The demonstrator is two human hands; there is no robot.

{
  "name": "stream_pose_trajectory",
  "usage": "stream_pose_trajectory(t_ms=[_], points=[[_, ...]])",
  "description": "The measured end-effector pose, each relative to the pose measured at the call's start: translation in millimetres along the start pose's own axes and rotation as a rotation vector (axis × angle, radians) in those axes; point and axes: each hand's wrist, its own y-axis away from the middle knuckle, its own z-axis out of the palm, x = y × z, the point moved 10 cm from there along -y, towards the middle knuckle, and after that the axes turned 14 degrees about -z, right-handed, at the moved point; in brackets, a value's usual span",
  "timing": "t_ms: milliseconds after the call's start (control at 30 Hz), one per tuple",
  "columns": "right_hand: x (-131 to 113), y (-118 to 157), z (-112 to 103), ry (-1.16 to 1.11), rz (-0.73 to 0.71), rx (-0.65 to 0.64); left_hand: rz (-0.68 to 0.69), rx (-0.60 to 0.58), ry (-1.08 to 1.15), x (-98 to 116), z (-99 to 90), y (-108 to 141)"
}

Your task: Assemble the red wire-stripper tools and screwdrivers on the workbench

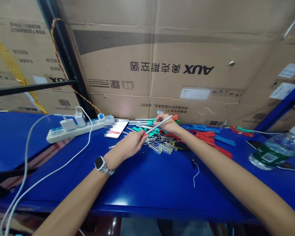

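Observation:
My left hand (130,143), with a watch on its wrist, is closed around the red end of a silver rod (159,124) that slants up to the right. Behind the rod, my right hand (166,123) reaches over the pile of tools; its fingers are bent near green-handled pieces, and what they hold, if anything, is hidden. Beneath and between both hands lie green-handled tools (151,131) and clear-handled tools (166,147). Red clamp-like tools (206,137) sit right of the pile, beside blue ones (199,127).
A white power strip (71,129) with plugs and looping cables stands at the left. Near it lies a phone (116,128). A water bottle (276,149) is at the right, and a short white wire (196,173) lies in front. Cardboard boxes (162,82) rise behind.

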Motion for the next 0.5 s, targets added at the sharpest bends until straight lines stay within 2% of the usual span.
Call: stream_pose_trajectory(t_ms=[67,133,200,267,367,500], points=[[11.5,29.9,-14.5,-0.222,0.053,0.113,0.034,-0.001,-0.020,6.7,3.1,3.0],[20.4,60.4,-24.8,-0.356,0.100,0.164,0.064,-0.006,-0.045,12.9,7.0,5.8],[32.6,88.6,-29.3,-0.733,0.211,0.282,0.081,-0.015,-0.052,17.1,10.9,7.6],[38.4,107.8,-34.6,-0.957,0.271,0.402,0.090,-0.030,-0.037,18.9,14.3,8.0],[36.4,119.2,-39.2,-1.040,0.258,0.497,0.095,-0.054,-0.026,18.3,18.9,7.7],[25.1,118.1,-36.3,-0.993,0.168,0.509,0.076,-0.078,-0.040,16.0,22.3,9.3]])
